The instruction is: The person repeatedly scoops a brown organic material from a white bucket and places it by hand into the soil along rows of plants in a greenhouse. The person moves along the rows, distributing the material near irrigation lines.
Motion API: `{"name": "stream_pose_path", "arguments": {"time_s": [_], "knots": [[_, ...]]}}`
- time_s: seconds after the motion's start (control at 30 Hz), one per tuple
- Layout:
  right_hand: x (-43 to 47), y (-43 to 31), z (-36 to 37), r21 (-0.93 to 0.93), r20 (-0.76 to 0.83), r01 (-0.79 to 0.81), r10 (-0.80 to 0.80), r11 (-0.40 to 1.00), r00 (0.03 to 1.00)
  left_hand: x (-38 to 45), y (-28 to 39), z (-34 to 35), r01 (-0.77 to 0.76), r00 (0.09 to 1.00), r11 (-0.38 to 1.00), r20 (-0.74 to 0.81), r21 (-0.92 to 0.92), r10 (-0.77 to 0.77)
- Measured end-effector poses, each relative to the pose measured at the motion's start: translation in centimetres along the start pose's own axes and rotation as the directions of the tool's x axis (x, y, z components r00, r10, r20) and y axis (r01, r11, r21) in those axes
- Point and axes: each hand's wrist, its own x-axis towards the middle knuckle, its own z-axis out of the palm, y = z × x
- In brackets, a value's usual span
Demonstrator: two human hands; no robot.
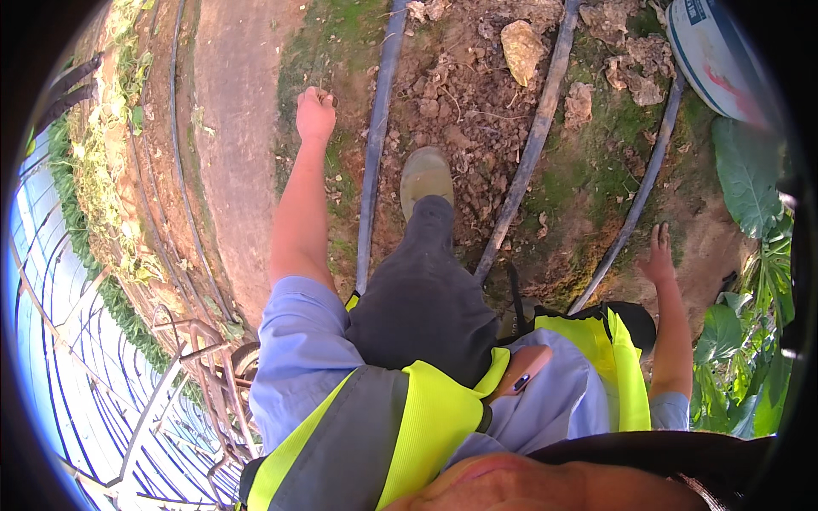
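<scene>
My left hand [316,116] hangs over mossy soil at the left, beside a dark irrigation hose [381,102]. Its fingers are curled in, and a small dark spot shows near the fingertips; whether that is an object or shadow is unclear. On the right, my right hand [657,259] hangs with its fingers apart and nothing in them, near another hose [645,185]. Between them a muddy boot [427,180] stands on crumbly brown soil [441,108]. A phone [525,370] sticks out at my waist, beside the yellow safety vest [441,415].
A white bucket [716,61] stands at the upper right. A third hose [537,137] and dry leaves [523,51] lie ahead. Leafy green plants [748,172] line the right edge. To the left are a bare soil path [236,128] and a rusty metal frame [208,358] with a wheel.
</scene>
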Motion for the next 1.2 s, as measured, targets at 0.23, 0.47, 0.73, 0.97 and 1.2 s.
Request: {"name": "stream_pose_path", "arguments": {"time_s": [0.23,0.47,0.73,0.97,1.2], "knots": [[-0.5,-2.4,-1.0,-0.097,-0.013,-0.089,0.088,0.991,0.996,-3.3,2.7,0.9,-0.075,0.997,0.997,-0.033,0.005,0.075],[0.1,-2.2,-1.9,-0.102,0.113,-0.126,0.138,0.987,0.984,-1.3,7.1,0.5,-0.234,0.955,0.955,0.142,-0.182,0.261],[1.0,-5.0,-3.7,-0.123,0.277,-0.282,0.305,0.952,0.911,-2.4,8.7,0.8,-0.217,0.975,0.962,0.016,-0.166,0.223],[0.4,-4.2,-3.0,-0.098,0.226,-0.234,0.25,0.967,0.941,6.3,16.3,2.1,-0.378,0.924,0.824,-0.11,-0.423,0.367],[-0.2,-4.7,-3.5,-0.05,0.194,-0.266,0.27,0.963,0.943,8.6,20.5,5.0,-0.658,0.751,0.75,-0.021,0.069,0.66]]}}
